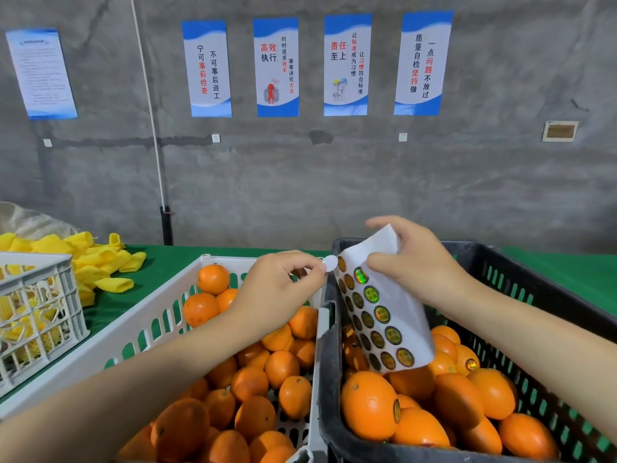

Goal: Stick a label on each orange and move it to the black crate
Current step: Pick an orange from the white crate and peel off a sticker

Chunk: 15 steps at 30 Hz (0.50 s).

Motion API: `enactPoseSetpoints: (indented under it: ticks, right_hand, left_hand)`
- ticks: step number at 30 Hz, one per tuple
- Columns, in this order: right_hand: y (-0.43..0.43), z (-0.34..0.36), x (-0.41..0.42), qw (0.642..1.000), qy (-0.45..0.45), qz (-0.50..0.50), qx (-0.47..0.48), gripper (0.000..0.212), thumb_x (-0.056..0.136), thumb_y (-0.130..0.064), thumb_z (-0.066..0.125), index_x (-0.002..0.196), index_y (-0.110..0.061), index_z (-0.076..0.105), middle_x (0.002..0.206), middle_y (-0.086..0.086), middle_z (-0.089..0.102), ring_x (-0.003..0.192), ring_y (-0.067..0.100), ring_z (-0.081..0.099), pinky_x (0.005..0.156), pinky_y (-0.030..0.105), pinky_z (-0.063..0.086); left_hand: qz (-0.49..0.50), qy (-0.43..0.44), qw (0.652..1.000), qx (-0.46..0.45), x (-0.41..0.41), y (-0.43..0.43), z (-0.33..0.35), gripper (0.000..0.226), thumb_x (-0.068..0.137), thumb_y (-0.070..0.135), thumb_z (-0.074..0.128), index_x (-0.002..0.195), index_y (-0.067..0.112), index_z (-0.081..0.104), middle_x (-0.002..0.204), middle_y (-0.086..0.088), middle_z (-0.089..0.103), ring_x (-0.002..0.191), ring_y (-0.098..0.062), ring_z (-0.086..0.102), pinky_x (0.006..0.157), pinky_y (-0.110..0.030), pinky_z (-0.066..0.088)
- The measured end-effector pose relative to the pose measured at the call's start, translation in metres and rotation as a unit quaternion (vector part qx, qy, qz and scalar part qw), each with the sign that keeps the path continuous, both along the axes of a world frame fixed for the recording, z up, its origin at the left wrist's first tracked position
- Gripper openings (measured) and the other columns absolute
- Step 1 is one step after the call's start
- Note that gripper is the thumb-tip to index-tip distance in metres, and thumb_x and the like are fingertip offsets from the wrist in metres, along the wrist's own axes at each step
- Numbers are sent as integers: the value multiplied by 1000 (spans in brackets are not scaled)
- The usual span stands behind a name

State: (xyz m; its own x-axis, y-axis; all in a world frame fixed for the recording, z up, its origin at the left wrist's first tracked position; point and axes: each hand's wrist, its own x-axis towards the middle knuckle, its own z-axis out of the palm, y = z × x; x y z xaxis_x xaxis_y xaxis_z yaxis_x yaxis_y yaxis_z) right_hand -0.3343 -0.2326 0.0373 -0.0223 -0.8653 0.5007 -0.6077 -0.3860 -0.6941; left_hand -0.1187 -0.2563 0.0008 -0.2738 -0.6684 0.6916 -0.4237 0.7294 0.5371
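Note:
My left hand (278, 285) pinches a small round label (330, 263), white side towards me, just off the top edge of the label sheet (384, 305). My right hand (414, 262) grips that white sheet by its upper part; several round gold labels sit on it in rows. Both hands hover above the gap between the crates. The white crate (140, 332) below my left arm holds several unlabelled oranges (280, 369). The black crate (521, 279) on the right holds several oranges, some with labels (470, 364).
A green cloth (167, 262) covers the table. Yellow foam fruit nets (96, 262) lie piled at the back left. A smaller white crate (36, 312) with more nets stands at the left edge. A grey wall with posters rises behind the table.

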Motion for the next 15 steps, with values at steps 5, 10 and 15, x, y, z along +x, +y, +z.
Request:
enactPoseSetpoints:
  ticks: [5,10,15]
  right_hand:
    - [6,1,-4,979,161,-102,-79,75,84,-12,57,147,-34,24,57,-2,58,48,15,55,49,41,46]
    - [14,16,-5,955,269,-92,-89,41,84,-8,58,116,-33,62,105,-7,65,87,15,60,74,34,49]
    - [18,6,4,960,276,46,21,20,80,-23,64,92,-36,73,91,-16,71,88,3,64,84,32,54]
  left_hand:
    - [11,-51,997,-55,2,-1,-3,12,89,16,69,82,21,76,79,20,67,77,-10,62,66,-15,45]
    - [5,-56,995,-84,3,-3,-3,11,91,24,67,85,27,75,78,21,65,79,-10,62,65,-16,46]
    - [-56,-61,995,-49,3,-7,-4,11,94,26,66,92,26,77,89,10,71,85,-16,65,71,-28,52]
